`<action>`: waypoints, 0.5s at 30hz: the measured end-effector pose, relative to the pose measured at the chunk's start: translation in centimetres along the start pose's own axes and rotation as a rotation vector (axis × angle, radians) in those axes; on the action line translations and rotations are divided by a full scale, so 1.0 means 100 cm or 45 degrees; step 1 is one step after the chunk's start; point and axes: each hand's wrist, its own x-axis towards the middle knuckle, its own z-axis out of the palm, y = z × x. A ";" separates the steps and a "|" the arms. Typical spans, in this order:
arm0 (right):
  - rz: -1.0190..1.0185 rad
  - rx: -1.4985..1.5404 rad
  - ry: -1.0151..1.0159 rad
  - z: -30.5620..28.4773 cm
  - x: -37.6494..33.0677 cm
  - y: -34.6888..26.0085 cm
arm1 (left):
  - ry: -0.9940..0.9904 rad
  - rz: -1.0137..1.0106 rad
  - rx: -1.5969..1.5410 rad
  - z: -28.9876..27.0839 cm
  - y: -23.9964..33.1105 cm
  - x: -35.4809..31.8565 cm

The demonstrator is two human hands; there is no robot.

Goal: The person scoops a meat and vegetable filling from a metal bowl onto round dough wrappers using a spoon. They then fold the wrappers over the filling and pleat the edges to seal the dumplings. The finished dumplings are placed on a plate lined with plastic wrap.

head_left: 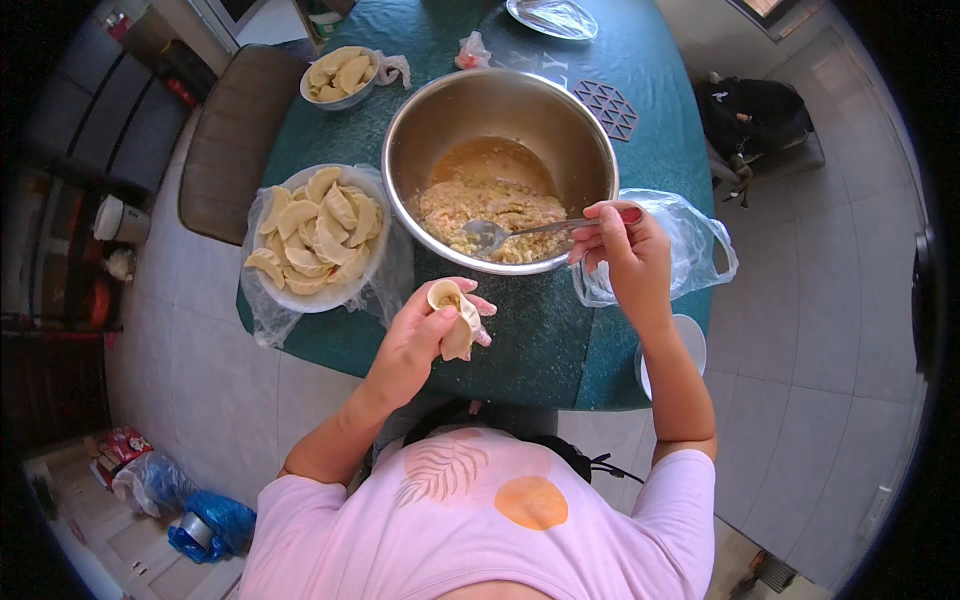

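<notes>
Near the table's front edge, my left hand (410,335) holds a partly folded dumpling (459,328), its upper end gaping with some filling showing inside. My right hand (628,245) grips a metal spoon (545,230) by its handle. The spoon's bowl hangs over the near part of a large steel mixing bowl (400,110), close to the minced filling (490,208). Brownish liquid pools at the far side of that filling. To the left of my left hand, many folded dumplings (318,230) are piled on a white plate (322,302) wrapped in clear plastic.
A smaller bowl (345,101) of dumplings stands at the far left of the green-covered table (540,340). A clear plastic bag (680,245) lies right of the steel bowl, with a white dish (690,345) nearer me. Behind are a hexagonal trivet (607,108) and a covered plate (553,18).
</notes>
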 end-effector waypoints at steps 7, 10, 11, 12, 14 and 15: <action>0.001 -0.039 0.079 -0.006 -0.002 -0.002 | 0.021 -0.003 0.009 -0.001 0.002 0.000; -0.059 -0.002 0.129 -0.012 -0.003 -0.002 | 0.012 -0.011 0.010 -0.001 0.003 0.001; -0.078 0.022 0.150 -0.014 -0.003 -0.005 | 0.006 -0.014 0.012 -0.001 0.005 0.002; -0.096 0.046 0.166 -0.016 -0.004 -0.010 | 0.004 -0.017 0.013 0.000 0.006 0.002; -0.133 0.084 0.177 -0.021 -0.005 -0.016 | -0.008 -0.007 0.001 -0.001 0.009 0.005; -0.152 0.096 0.176 -0.025 -0.004 -0.018 | -0.018 -0.003 -0.006 -0.001 0.010 0.007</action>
